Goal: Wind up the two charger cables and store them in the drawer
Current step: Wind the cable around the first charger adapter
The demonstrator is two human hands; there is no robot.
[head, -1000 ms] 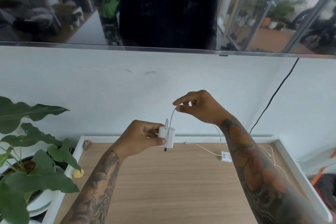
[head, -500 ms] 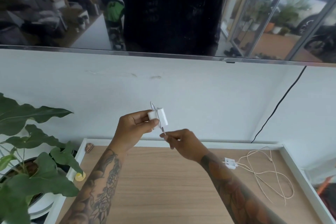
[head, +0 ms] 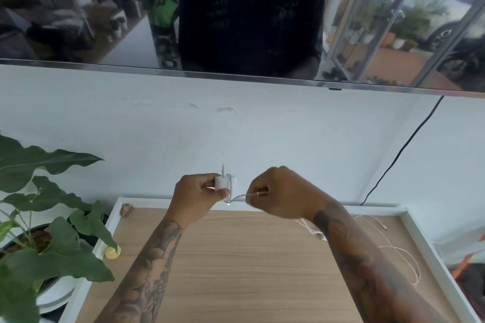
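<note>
My left hand point(head: 195, 193) grips the white charger block point(head: 225, 182) above the back edge of the wooden top point(head: 236, 270), thumb and fingers curled round it. A few turns of its thin white cable point(head: 237, 197) already cross the block. The free tail runs short and near level to my right hand point(head: 278, 193), just beside the block, which pinches it with curled fingers. So the cable's long axis lies left to right between the hands, and I judge the next wrap has to carry the right hand round the block. The second charger cable point(head: 393, 249) lies loose and unwound near the top's right edge, its plug hidden behind my right forearm. No drawer is in view.
</note>
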